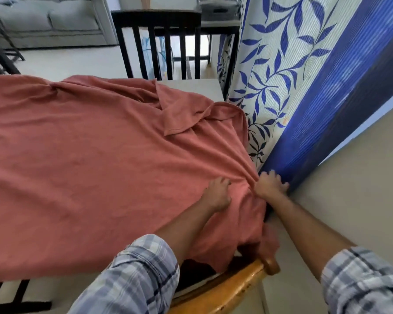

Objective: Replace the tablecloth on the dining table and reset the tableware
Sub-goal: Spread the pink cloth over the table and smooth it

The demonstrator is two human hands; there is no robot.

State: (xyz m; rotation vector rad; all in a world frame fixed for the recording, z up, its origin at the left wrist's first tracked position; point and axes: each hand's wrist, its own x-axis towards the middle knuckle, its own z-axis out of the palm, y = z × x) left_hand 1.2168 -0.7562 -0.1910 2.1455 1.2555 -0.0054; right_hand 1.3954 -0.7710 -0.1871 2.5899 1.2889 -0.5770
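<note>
Tablecloth (pixel 89 155): salmon, soft, light, terry-type. Covers most of table, left of curtain (pixel 281 75). Far corner nr curtain is folded back, leaving bare table (pixel 195 87) exposed. Dark chair (pixel 157 18) beyond, left of curtain; wooden chair (pixel 225 288) nearer than curtain foot. Left hand (pixel 218 193): fingers curled, gripping cloth just left of curtain foot. Right hand (pixel 269 184): against curtain where folds converge; can't tell if gripping. Assessment: cloth will drag and bunch, not slip. Take by hem/corners, not mid-cloth.
</note>
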